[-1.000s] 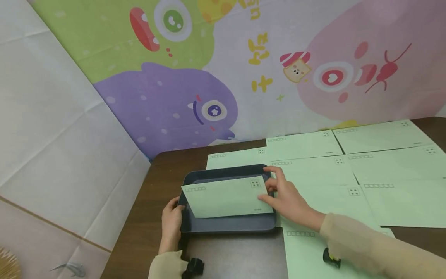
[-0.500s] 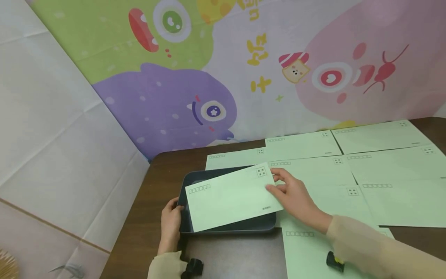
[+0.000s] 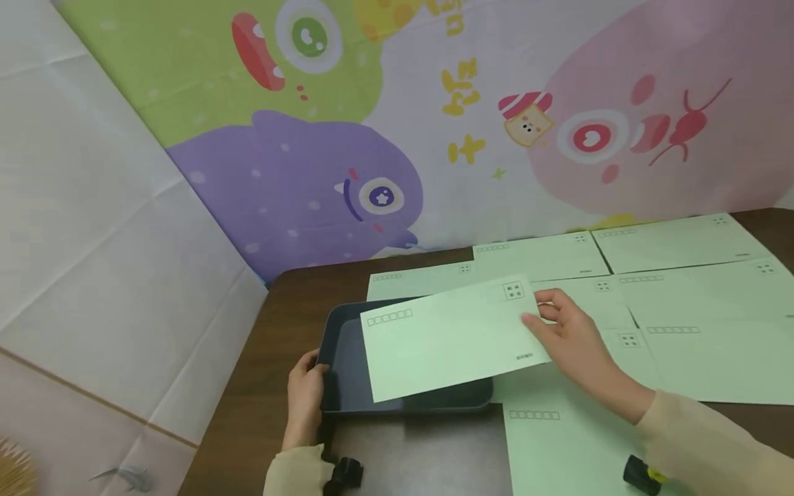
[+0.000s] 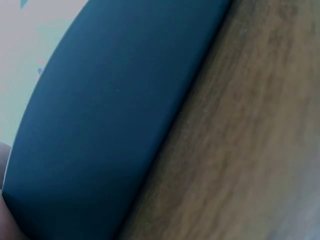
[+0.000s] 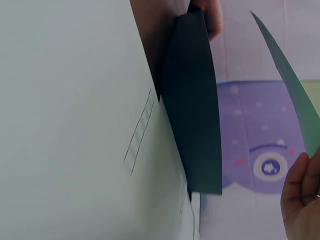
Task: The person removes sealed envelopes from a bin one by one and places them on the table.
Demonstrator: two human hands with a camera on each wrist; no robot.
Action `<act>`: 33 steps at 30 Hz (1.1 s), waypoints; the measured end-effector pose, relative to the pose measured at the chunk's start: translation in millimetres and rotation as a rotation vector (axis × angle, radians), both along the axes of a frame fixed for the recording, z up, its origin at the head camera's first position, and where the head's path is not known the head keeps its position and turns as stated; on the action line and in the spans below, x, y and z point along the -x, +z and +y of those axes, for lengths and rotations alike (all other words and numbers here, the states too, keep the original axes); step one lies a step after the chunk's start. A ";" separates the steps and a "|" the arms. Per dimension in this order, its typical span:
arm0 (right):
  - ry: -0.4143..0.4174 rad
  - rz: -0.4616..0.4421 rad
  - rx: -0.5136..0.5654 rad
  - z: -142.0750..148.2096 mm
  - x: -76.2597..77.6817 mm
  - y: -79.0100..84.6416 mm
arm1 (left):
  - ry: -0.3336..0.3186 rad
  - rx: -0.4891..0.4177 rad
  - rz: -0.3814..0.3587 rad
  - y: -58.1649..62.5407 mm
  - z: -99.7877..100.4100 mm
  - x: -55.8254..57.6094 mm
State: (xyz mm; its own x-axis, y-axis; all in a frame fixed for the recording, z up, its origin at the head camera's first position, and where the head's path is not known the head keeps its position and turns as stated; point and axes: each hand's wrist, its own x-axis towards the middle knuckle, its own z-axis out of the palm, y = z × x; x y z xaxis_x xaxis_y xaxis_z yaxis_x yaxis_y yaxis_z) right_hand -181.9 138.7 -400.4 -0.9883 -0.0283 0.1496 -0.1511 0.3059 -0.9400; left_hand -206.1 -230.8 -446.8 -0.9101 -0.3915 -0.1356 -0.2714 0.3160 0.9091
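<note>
My right hand [image 3: 567, 334] pinches the right end of a pale green envelope [image 3: 449, 337], thumb on its front face. Postcode boxes and a stamp square are printed on the envelope. Tilted, it hangs over a dark blue rectangular tray [image 3: 347, 358] and hides much of the tray's inside. At the tray's left side my left hand [image 3: 306, 393] grips the rim. The left wrist view is mostly filled by the tray's outer wall [image 4: 110, 110]. From the right wrist, the held envelope [image 5: 300, 105] appears nearly edge-on above the fingers.
Several similar envelopes [image 3: 713, 358] lie side by side, some overlapping, across the right part of the brown wooden table [image 3: 267, 351]. A cartoon-printed cloth [image 3: 347, 165] hangs behind the table. White panels [image 3: 112, 227] stand at the left.
My right hand has lifted the envelope from inside the tray and carried it up and to the right. My left hand and the tray stay in place.
</note>
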 end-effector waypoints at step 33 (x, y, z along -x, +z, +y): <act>-0.517 0.025 -0.118 207.1 -34.0 -75.0 | -0.003 0.012 0.018 4.1 6.4 7.1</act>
